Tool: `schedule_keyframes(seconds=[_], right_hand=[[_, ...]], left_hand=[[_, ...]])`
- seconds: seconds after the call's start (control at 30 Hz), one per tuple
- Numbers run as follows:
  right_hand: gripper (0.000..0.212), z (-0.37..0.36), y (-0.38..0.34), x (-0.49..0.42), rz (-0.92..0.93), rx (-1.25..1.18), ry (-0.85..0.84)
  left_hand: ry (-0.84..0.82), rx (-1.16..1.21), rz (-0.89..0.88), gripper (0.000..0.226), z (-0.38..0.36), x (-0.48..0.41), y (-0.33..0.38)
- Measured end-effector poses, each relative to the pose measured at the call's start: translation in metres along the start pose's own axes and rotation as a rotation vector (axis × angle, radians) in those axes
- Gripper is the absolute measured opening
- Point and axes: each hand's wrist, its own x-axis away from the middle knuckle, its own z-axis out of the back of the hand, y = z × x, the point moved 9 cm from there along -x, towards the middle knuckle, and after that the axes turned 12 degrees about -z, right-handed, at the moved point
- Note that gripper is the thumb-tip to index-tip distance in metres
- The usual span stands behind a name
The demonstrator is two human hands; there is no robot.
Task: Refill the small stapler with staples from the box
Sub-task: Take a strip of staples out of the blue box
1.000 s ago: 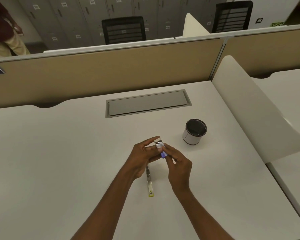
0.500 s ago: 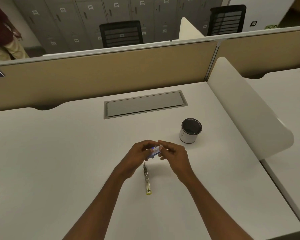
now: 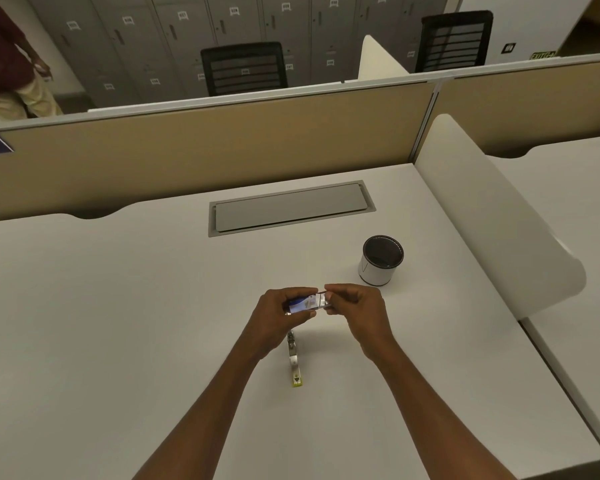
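A small blue and white staple box (image 3: 303,304) is held level above the white desk (image 3: 118,323). My left hand (image 3: 278,320) grips its left part from underneath and the sides. My right hand (image 3: 355,306) pinches the box's right end, where a silvery inner piece (image 3: 322,300) shows. The small stapler (image 3: 294,362), silver with a yellow-green tip, lies on the desk just below my left hand, its far end hidden by that hand. Whether the stapler is opened I cannot tell.
A white cup with a dark inside (image 3: 381,261) stands right of my hands. A grey cable hatch (image 3: 290,209) sits further back. Tan partitions (image 3: 205,150) close the desk behind; a white divider (image 3: 492,216) runs along the right. A person (image 3: 11,64) stands far left.
The box has turned from tilted upright to lying level between my hands. Both hands have spread slightly apart along it, the right now pinching its right end.
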Motion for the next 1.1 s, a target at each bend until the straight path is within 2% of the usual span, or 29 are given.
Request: schedule_keyframes(seconds=[0.13, 0.3, 0.43, 0.6, 0.8, 0.97, 1.1], right_hand=[[0.022, 0.001, -0.008, 0.003, 0.044, 0.083, 0.032], [0.007, -0.002, -0.031, 0.018, 0.264, 0.456, 0.214], [0.012, -0.008, -0.041, 0.030, 0.323, 0.686, 0.324], [0.017, -0.009, -0.050, 0.035, 0.311, 0.748, 0.405], [0.023, -0.010, -0.048, 0.033, 0.191, 0.794, 0.423], [0.025, -0.015, -0.050, 0.035, 0.172, 0.926, 0.454], [0.021, -0.012, -0.048, 0.037, 0.177, 0.825, 0.442]], left_hand=[[0.029, -0.004, -0.008, 0.039, 0.002, 0.002, -0.003], [0.109, -0.003, -0.033, 0.040, 0.005, 0.004, 0.001], [0.144, 0.032, -0.041, 0.037, 0.003, 0.004, 0.001], [0.177, 0.063, -0.046, 0.034, -0.001, 0.005, 0.000], [0.209, 0.067, -0.045, 0.036, -0.003, 0.007, -0.002], [0.219, 0.022, -0.048, 0.036, -0.007, 0.010, -0.004], [0.213, 0.025, -0.055, 0.032, -0.008, 0.011, 0.000]])
